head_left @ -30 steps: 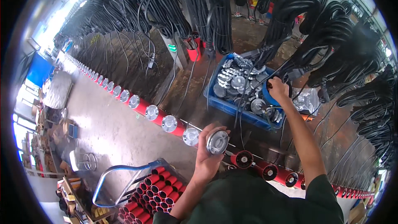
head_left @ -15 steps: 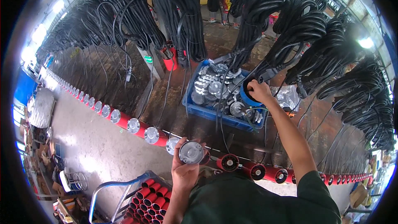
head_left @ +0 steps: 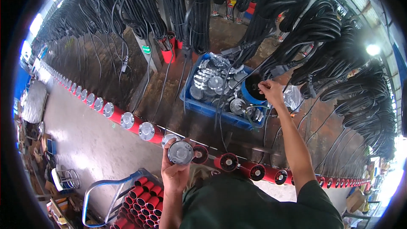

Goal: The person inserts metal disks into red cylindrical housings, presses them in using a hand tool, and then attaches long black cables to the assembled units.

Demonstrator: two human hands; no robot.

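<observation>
My left hand grips a round silver metal end cap, its flat face turned up. It is just left of an open red tube in the row along the bench edge. My right hand is at the right rim of a round blue tub, fingers pinched together. What they hold, if anything, is too small to make out. Dark contents show inside the tub. Beneath and beside it, a blue plastic crate holds many silver caps.
Red tubes with silver caps line the bench edge to the left; open-ended tubes continue right. Coiled black cables hang overhead, their ends trailing over the wooden bench. A blue-handled cart with stacked red tubes stands lower left.
My right hand has lifted from inside the blue tub to its right rim, fingers now pinched. The left hand keeps the cap; the whole view has shifted somewhat.
</observation>
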